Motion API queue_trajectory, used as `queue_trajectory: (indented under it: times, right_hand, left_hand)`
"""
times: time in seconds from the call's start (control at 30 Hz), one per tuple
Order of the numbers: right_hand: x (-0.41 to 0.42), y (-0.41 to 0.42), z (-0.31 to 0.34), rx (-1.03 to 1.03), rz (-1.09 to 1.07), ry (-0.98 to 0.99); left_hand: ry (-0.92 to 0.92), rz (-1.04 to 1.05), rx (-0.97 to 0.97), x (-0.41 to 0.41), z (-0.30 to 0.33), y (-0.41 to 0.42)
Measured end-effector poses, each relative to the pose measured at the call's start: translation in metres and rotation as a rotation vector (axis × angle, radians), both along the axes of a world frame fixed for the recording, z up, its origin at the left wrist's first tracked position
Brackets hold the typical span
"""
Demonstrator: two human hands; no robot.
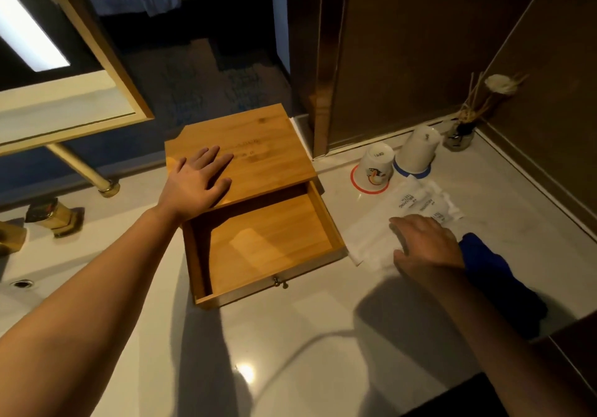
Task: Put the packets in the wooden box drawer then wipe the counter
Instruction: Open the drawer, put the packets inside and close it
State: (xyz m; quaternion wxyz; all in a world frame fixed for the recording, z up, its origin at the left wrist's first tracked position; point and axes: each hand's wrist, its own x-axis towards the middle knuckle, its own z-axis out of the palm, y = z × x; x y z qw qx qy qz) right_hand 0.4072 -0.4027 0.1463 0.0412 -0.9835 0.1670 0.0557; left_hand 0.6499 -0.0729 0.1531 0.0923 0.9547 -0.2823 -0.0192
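Two upturned cups (374,169) – one white (418,151), reed diffuser (460,133), gold tap (53,216)

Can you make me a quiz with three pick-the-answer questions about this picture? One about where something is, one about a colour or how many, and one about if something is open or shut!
1. Where is the left hand?
A. flat on the box top
B. inside the drawer
C. on the tap

2. What colour is the cloth?
A. red
B. blue
C. yellow

3. How is the drawer?
A. shut
B. pulled out and empty
C. pulled out and full of packets

Answers:
1. A: its fingers lie straight on the lid.
2. B: a dark blue cloth lies by the right hand.
3. B: bare wood shows inside; the packets lie on the counter.
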Motion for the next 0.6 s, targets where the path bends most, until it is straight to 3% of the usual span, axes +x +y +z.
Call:
queue_trajectory:
  times: [0.07,0.37,0.6]
  right_hand:
    - [-0.007,-0.011,-0.013,-0.106,0.054,0.112]
    - [-0.026,-0.016,-0.046,-0.121,0.241,-0.318]
    - [-0.029,-0.008,-0.039,-0.125,0.277,-0.525]
  left_hand:
    - [0.0,0.004,-0.001,0.001,0.0,0.0]
    - [0.015,0.023,0.023,0.001,-0.002,-0.002]
    - [0.012,0.023,0.016,0.0,-0.001,-0.003]
